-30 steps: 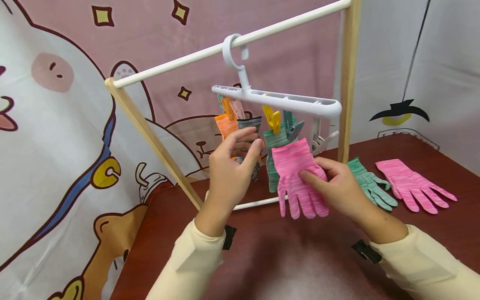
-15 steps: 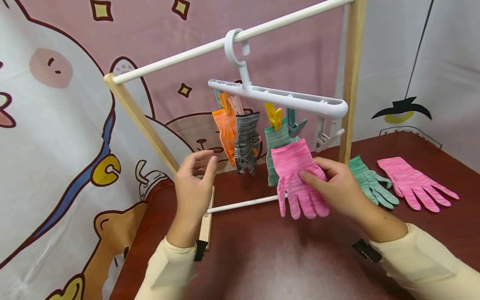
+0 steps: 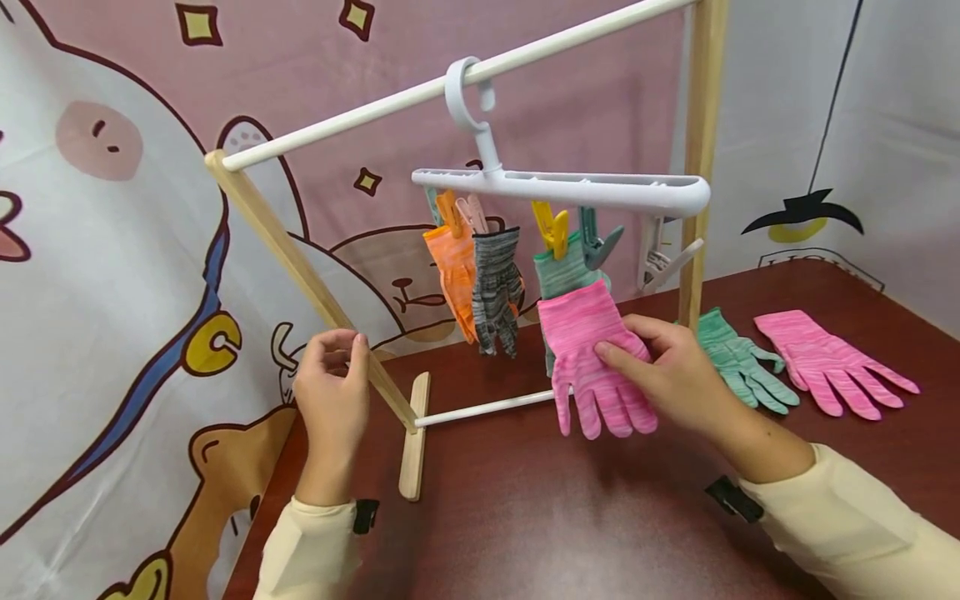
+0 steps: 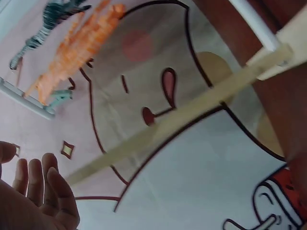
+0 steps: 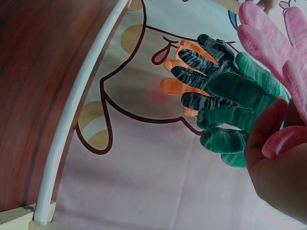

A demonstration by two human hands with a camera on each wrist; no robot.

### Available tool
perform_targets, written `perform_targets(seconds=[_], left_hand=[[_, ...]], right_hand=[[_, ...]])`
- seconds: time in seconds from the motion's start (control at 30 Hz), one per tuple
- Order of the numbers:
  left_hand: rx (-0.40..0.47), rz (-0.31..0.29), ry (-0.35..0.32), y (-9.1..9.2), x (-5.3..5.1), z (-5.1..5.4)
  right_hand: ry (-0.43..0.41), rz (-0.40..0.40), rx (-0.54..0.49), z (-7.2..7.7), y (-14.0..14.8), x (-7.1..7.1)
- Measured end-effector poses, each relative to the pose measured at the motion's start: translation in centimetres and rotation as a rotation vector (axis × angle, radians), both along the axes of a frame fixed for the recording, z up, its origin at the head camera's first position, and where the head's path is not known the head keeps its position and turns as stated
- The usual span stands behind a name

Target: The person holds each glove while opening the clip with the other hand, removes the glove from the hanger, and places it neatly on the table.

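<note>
My right hand [image 3: 678,371] pinches a pink glove [image 3: 596,358] between thumb and fingers, its cuff up and its fingers hanging down. Behind it a green glove [image 3: 564,271] hangs from a yellow clip [image 3: 558,232] and a dark teal clip [image 3: 597,242]. On the left part of the white hanger [image 3: 600,192] hang an orange glove [image 3: 452,267] and a dark grey glove [image 3: 495,283]. An unused white clip [image 3: 663,262] is at the hanger's right end. My left hand [image 3: 330,400], fingers loosely bent, holds nothing beside the rack's left post.
The rack's white top bar [image 3: 360,110] carries the hanger between wooden posts [image 3: 701,158]. On the brown table [image 3: 570,517], a green glove [image 3: 742,362] and a pink glove [image 3: 832,362] lie at the right. A wooden foot [image 3: 414,450] and a low white bar stand on the table.
My left hand has moved left, away from the hanging gloves. The hanger has turned a little, its right end nearer. My right hand still holds the pink glove in nearly the same place.
</note>
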State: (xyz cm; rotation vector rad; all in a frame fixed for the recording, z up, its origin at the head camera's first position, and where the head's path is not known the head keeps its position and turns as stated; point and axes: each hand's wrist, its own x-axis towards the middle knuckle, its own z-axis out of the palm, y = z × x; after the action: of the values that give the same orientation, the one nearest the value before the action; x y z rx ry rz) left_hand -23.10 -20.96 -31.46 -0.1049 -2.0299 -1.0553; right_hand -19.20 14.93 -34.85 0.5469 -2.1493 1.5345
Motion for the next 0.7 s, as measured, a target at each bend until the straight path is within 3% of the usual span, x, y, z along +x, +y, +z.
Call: perform_targets(seconds=[0.17, 0.3, 0.53, 0.7], left_hand=[[0.063, 0.067, -0.044, -1.1, -0.3, -1.4], [0.097, 0.078, -0.117, -1.9, -0.8, -2.8], [0.025, 0.029, -0.351, -2.7, -1.9, -5.6], [-0.036, 0.042, -0.420, -2.4, -2.7, -7.1]], right_hand=[[0.015, -0.033, 0.030, -0.1, -0.1, 0.1], [0.040, -0.072, 0.059, -0.2, -0.3, -0.1], [0.031, -0.099, 0.092, -0.5, -0.4, -0.2], [-0.011, -0.110, 0.098, -0.4, -0.3, 0.0]])
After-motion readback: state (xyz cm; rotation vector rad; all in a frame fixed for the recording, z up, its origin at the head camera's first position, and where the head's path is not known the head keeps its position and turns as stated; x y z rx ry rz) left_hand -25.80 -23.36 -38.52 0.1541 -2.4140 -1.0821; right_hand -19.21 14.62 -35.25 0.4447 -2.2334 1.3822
